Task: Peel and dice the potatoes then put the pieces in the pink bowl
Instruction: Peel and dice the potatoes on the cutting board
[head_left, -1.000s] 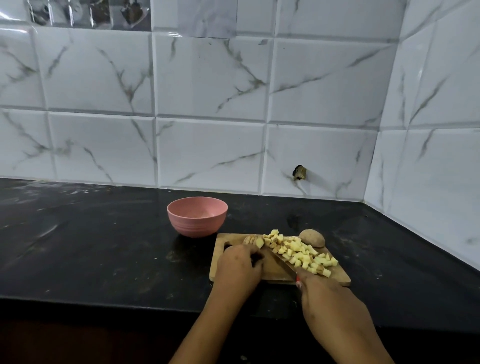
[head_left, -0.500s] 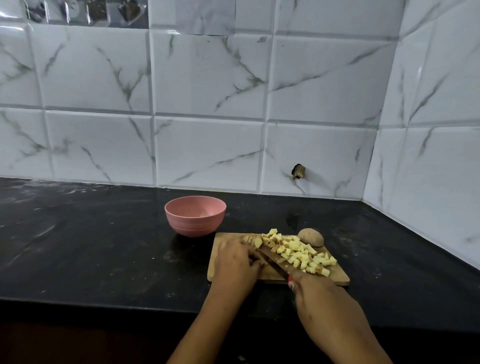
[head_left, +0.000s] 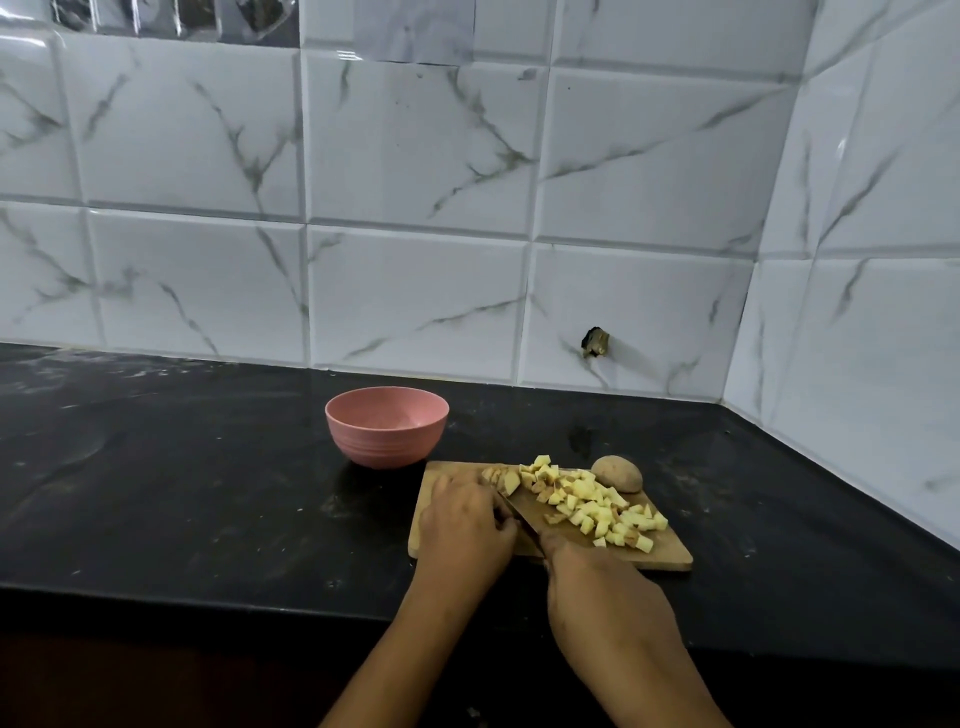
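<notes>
1. The left hand (head_left: 464, 524) is lying knuckles-up on the near left part of the wooden cutting board (head_left: 670, 557). Its fingers are bending down over the near end of a sliced potato piece (head_left: 500, 479) and holding it against the board.
2. The right hand (head_left: 597, 582) is closing round the handle of a knife (head_left: 524, 513). The handle itself is hiding inside the fist, so only the dark blade is showing.
3. The blade is slanting from the right hand up and to the left, running between the left hand and the heap of cubes, with its tip reaching the sliced potato piece.
4. A heap of potato cubes (head_left: 592, 506) is spreading across the middle and right of the board, pale yellow with bits of brown skin showing on some of them.
5. A whole potato (head_left: 617, 473), with its skin on, is sitting at the far right edge of the board, just behind the heap. Whether it is on the board or on the counter I cannot tell.
6. The pink bowl (head_left: 387, 448) is standing upright on the black counter (head_left: 182, 493), just beyond the far left corner of the board and near the left hand. No potato is showing in the part of its inside that can be seen.
7. The board is lying close to the front edge of the counter, and both forearms are reaching in over that edge.
8. White marble-patterned tiles (head_left: 415, 156) are covering the wall behind and to the right, and a small dark hole (head_left: 596, 342) is showing in one tile above the whole potato.
</notes>
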